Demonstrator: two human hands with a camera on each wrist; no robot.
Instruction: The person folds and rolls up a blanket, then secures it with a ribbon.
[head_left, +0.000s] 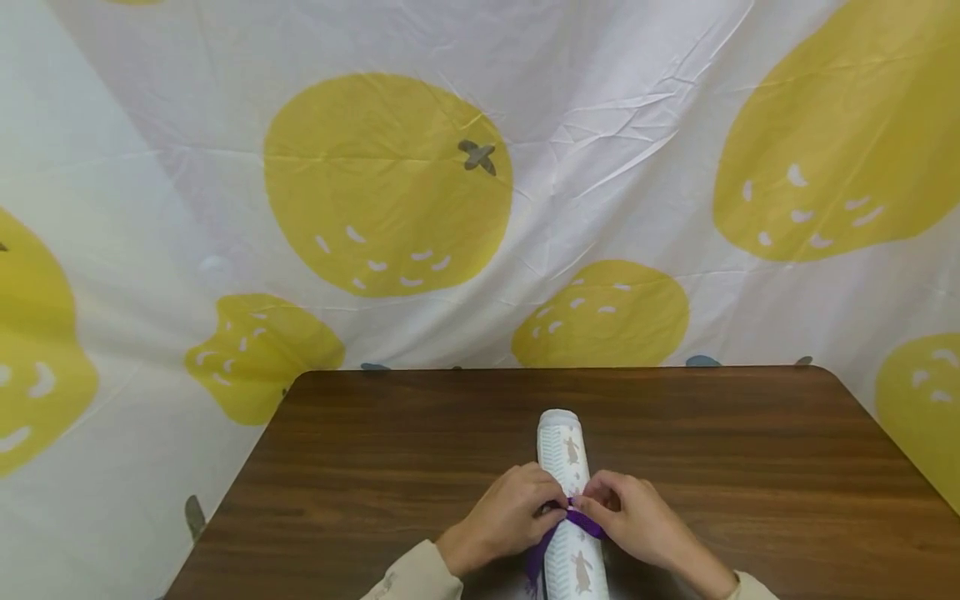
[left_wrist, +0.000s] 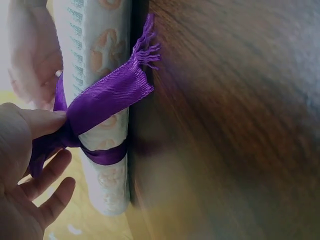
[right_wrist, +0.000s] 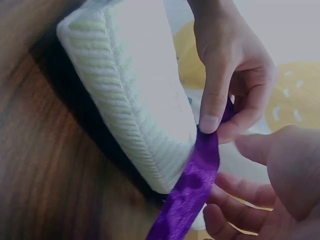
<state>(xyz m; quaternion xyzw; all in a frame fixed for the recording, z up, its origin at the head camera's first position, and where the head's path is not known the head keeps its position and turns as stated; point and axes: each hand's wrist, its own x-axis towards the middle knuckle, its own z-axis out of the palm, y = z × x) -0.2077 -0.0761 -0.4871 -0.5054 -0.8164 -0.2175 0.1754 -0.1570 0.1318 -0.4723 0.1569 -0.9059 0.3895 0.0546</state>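
A white roll with brown rabbit prints and a pale green chevron band lies lengthwise on the table. Around its middle runs a purple ribbon, with a frayed end hanging over one side. My left hand pinches the ribbon between thumb and fingers at the crossing on top of the roll. Opposite it, my right hand is close to the ribbon, its fingers bent. The right wrist view shows the right thumb apart from the fingers, whose tips are beside the purple strip.
The brown wood-grain table has rounded far corners. Behind and beside it hangs a white cloth printed with large yellow fruit. Light sleeves cover both forearms.
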